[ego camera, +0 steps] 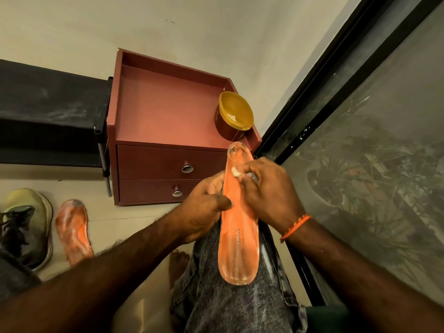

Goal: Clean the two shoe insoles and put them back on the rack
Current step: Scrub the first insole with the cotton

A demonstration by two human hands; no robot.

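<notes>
Cleaning step on first insole (240,231), lying along the knee: left hand (206,210) pinches its edge, right hand (266,188) presses a white wad (236,171) near the toe, second insole (73,229) on the floor by a shoe (28,224); next likely needs scrubbing toward the dirty tip.

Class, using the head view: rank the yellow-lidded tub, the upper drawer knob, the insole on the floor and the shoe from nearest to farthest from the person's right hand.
From the right hand:
1. Yellow-lidded tub, just above it on the cabinet top.
2. Upper drawer knob, to its left on the cabinet front.
3. Insole on the floor, far left.
4. Shoe, farthest left, beside that insole.
</notes>
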